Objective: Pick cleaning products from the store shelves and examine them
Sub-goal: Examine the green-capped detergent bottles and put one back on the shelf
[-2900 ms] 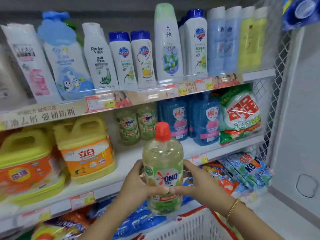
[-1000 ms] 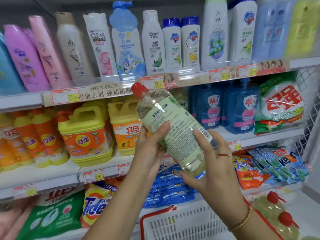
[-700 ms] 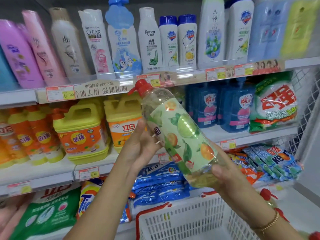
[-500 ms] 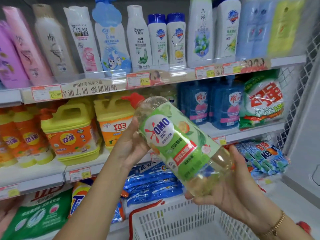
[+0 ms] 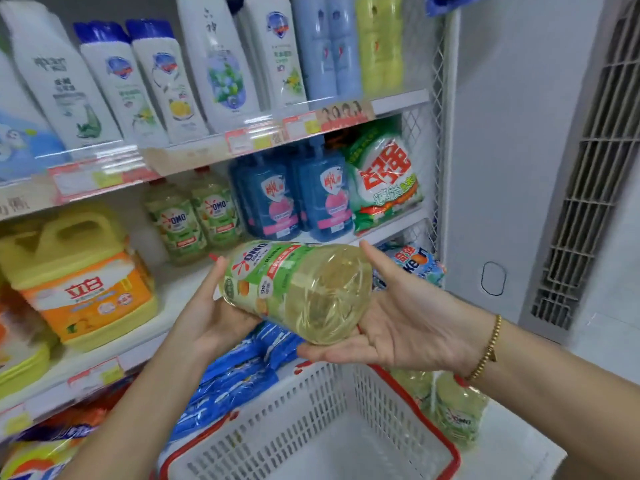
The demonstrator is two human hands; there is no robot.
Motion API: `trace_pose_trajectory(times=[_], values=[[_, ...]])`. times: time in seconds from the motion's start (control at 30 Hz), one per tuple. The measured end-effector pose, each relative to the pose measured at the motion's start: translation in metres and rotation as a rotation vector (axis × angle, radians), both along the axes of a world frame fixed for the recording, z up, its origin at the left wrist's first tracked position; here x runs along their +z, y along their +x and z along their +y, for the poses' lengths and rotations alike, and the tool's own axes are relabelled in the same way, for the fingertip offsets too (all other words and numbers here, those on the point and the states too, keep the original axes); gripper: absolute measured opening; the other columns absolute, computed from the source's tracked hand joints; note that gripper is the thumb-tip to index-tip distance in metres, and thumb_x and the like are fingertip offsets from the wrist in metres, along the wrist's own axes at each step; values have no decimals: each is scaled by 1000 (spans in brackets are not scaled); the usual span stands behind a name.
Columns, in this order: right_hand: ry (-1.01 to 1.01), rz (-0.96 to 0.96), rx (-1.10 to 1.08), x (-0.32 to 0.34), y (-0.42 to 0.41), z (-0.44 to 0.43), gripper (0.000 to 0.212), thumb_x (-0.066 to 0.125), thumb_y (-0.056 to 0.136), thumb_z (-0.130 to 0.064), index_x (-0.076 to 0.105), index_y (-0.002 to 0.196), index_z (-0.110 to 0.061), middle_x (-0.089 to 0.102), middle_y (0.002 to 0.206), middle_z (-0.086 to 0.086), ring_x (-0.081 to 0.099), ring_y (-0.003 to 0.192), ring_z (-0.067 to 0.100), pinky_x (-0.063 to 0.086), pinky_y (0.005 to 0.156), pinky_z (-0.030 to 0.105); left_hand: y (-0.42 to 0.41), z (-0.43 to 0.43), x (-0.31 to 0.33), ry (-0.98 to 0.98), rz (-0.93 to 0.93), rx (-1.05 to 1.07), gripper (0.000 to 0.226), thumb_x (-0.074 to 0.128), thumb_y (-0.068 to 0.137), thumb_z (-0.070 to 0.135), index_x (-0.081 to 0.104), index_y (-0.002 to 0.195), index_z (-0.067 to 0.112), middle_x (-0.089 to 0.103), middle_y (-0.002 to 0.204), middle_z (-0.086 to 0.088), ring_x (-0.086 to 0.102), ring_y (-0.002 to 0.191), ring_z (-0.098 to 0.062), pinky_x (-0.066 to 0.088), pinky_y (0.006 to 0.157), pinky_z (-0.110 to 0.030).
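OMO bottle (image 5: 298, 289): already off the shelf (image 5: 173, 289), held sideways above the basket (image 5: 311, 407), left grip (image 5: 207, 317) cupped round its label end, right grip (image 5: 408, 327) flat open under its base; seemingly mid-examination, more products left to pick.

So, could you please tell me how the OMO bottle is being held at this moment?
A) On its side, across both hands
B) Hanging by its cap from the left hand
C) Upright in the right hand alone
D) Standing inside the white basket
A: the OMO bottle lies on its side, its cap end in the left hand and its base on the right hand, with the white basket lower in the view.
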State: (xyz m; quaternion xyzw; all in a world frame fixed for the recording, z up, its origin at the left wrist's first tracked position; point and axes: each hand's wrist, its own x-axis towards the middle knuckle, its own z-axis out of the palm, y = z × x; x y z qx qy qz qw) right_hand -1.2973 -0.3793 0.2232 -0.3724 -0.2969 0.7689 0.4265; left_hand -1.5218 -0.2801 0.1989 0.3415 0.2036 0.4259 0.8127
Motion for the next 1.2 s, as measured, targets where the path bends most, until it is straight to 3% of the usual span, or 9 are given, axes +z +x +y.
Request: trace_pose_trajectory(times=[0.17, 0.27, 0.37, 0.53, 0.7, 0.83, 0.9, 1.0, 1.2], values=[[3, 90, 213, -19, 59, -19, 86, 36, 81, -74, 51, 136, -10, 51, 135, 25, 55, 113, 41, 55, 87, 36, 60, 13, -10, -46, 219, -62, 74, 97, 29, 40, 78, 93, 9, 72, 108, -13, 71, 95, -26, 60, 69, -44], [38, 35, 169, -34, 102, -15, 83, 38, 80, -71, 53, 134, -10, 52, 132, 27, 56, 115, 40, 50, 95, 36, 106, 21, -15, 1, 346, -51, 38, 73, 71, 49, 79, 89, 16, 73, 104, -9, 72, 90, -23, 60, 63, -40], [25, -104, 40, -57, 157, -10, 65, 49, 80, -58, 57, 126, -13, 59, 120, 32, 64, 102, 39, 53, 90, 37, 147, 34, -15, 122, 419, 6, 41, 52, 87, 47, 73, 110, 19, 72, 110, -6, 71, 93, -22, 60, 67, -40], [-92, -447, -57, -116, 212, -5, 53, 51, 89, -48, 54, 126, -10, 63, 116, 25, 67, 87, 27, 56, 86, 36, 206, 30, -21, 551, 634, -122, 86, 88, 45, 48, 59, 123, 25, 70, 113, 0, 69, 97, -20, 57, 74, -41], [-132, -950, 57, -145, 253, -19, 34, 53, 94, -37, 66, 108, -9, 70, 100, 17, 63, 81, 20, 55, 81, 32, 260, 5, -69, 685, 800, -207, 81, 87, 36, 33, 60, 112, 25, 74, 100, 4, 70, 93, -15, 55, 82, -32], [-98, -915, -132, -153, 259, -14, 20, 52, 95, -18, 65, 95, -2, 68, 91, 15, 66, 72, 23, 59, 77, 33, 286, -8, -123, 827, 1077, -365, 99, 88, 33, 53, 58, 124, 25, 70, 112, 9, 66, 103, -7, 51, 97, -36], [-108, -896, -140, -152, 255, -12, 29, 48, 98, -25, 64, 99, -1, 67, 88, 14, 66, 69, 25, 60, 73, 36, 291, -14, -146, 810, 1123, -451, 84, 92, 42, 44, 60, 118, 29, 70, 104, 14, 66, 96, 1, 54, 90, -29], [-164, -957, 37, -150, 256, -14, 45, 48, 95, -45, 62, 110, -5, 66, 99, 16, 68, 80, 30, 59, 75, 38, 291, -25, -177, 800, 1142, -563, 82, 95, 47, 32, 58, 120, 35, 68, 104, 19, 63, 97, 5, 52, 86, -19], [-151, -1164, 270, -157, 262, -13, 31, 56, 95, -29, 63, 112, -4, 67, 102, 10, 68, 96, 24, 58, 82, 36, 297, -46, -235, 860, 1213, -693, 93, 91, 54, 28, 45, 135, 32, 56, 124, 18, 52, 115, -3, 43, 100, -22]])
